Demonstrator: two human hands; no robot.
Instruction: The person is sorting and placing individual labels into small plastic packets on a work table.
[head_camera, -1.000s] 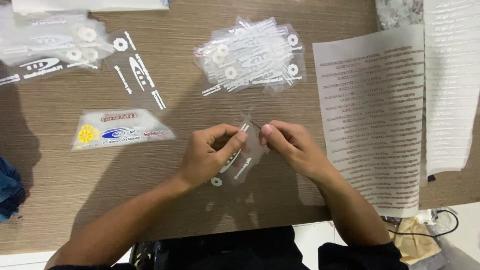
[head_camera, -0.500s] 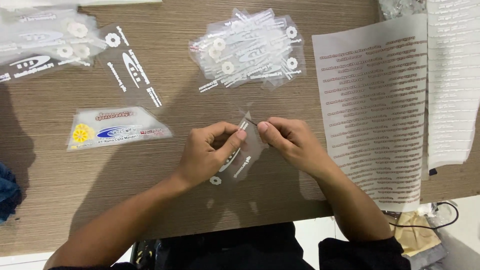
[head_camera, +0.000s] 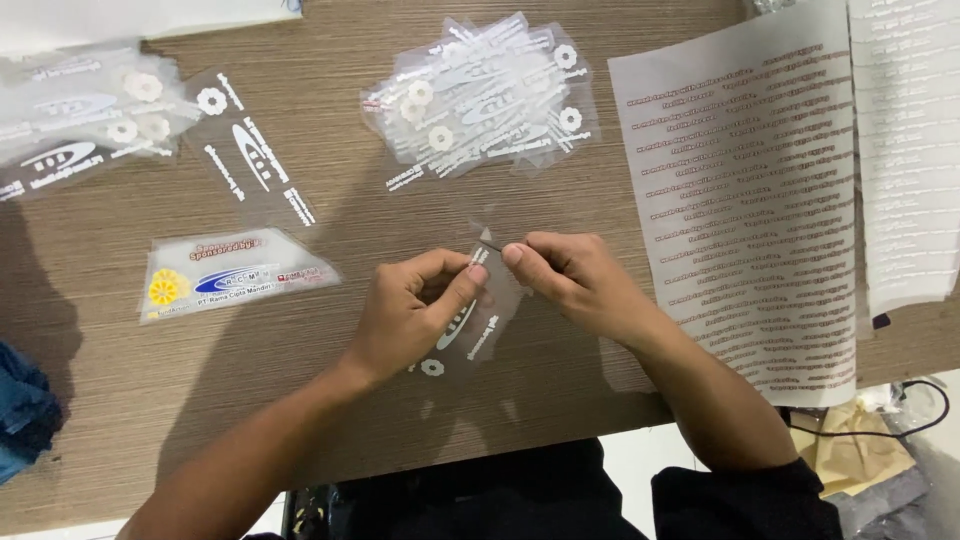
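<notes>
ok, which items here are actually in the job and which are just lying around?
In hand:
- left hand and right hand, both pinching the top edge of the clear printed film piece

Lying about:
- pile of clear printed pieces
- second pile, far left
- single clear strip
- coloured sticker sheet
- printed paper sheets
- blue cloth

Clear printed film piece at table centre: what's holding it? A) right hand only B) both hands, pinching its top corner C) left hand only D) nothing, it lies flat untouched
B: the left hand and the right hand both pinch the top corner of the clear film piece above the wooden table.
</notes>
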